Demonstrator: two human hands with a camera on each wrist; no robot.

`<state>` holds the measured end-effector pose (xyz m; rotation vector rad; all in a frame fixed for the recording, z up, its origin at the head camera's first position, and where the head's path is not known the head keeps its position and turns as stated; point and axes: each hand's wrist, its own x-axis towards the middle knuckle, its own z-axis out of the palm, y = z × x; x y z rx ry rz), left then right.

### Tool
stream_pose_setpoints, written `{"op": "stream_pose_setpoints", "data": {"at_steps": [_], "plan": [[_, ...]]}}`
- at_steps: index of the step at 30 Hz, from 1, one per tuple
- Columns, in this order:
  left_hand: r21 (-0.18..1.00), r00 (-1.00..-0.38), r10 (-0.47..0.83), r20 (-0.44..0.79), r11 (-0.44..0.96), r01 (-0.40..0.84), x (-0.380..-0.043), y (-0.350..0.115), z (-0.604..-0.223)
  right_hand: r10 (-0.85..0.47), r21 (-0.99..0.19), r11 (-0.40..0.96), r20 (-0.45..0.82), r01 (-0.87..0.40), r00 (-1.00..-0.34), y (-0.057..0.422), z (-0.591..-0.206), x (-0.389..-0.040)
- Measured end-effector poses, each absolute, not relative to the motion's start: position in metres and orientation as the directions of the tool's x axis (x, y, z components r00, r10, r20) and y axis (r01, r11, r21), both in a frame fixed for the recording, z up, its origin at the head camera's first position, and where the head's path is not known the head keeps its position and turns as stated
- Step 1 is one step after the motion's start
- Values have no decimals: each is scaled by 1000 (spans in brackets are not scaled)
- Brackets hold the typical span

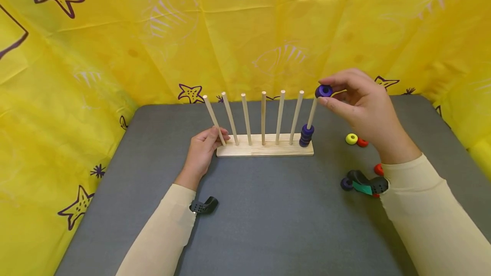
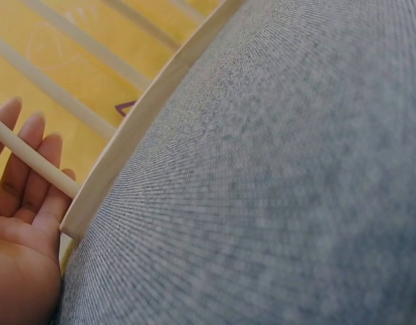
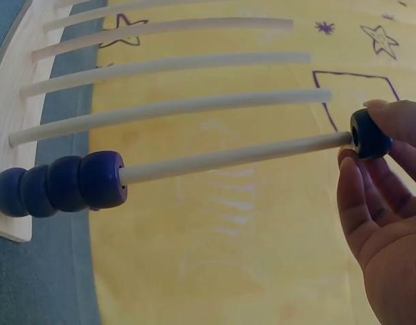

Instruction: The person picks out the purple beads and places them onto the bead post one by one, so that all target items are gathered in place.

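My right hand pinches a dark blue bead between thumb and fingers. The bead's hole meets the tip of the end peg of a wooden peg stand. Several dark blue beads sit stacked at the bottom of that same peg. At the stand's other end, my left hand holds the leftmost peg low down, the fingers behind it. The left thumb is out of sight in the left wrist view. The pegs between these two carry no beads.
Right of the stand lie a yellow bead and a red bead side by side. Nearer me, another red bead and a dark blue bead lie partly behind the right wrist camera. A yellow patterned cloth hangs behind the grey tabletop.
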<state>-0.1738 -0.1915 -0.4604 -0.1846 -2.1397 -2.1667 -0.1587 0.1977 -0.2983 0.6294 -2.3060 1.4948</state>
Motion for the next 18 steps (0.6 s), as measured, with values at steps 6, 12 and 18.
{"op": "stream_pose_setpoints", "data": {"at_steps": [6,12,18], "plan": [[989,-989,14,150,-9,150,-174,-191,-460,-183,-786,356,472,-506,-862,197,-299,-164],[989,-989,14,150,6,150,-174,-192,-460,-188,-788,370,455,-492,-870,195,-298,-167],[988,-988,17,154,-14,154,-175,-191,-461,-209,-787,364,452,-498,-867,193,-298,-171]]}}
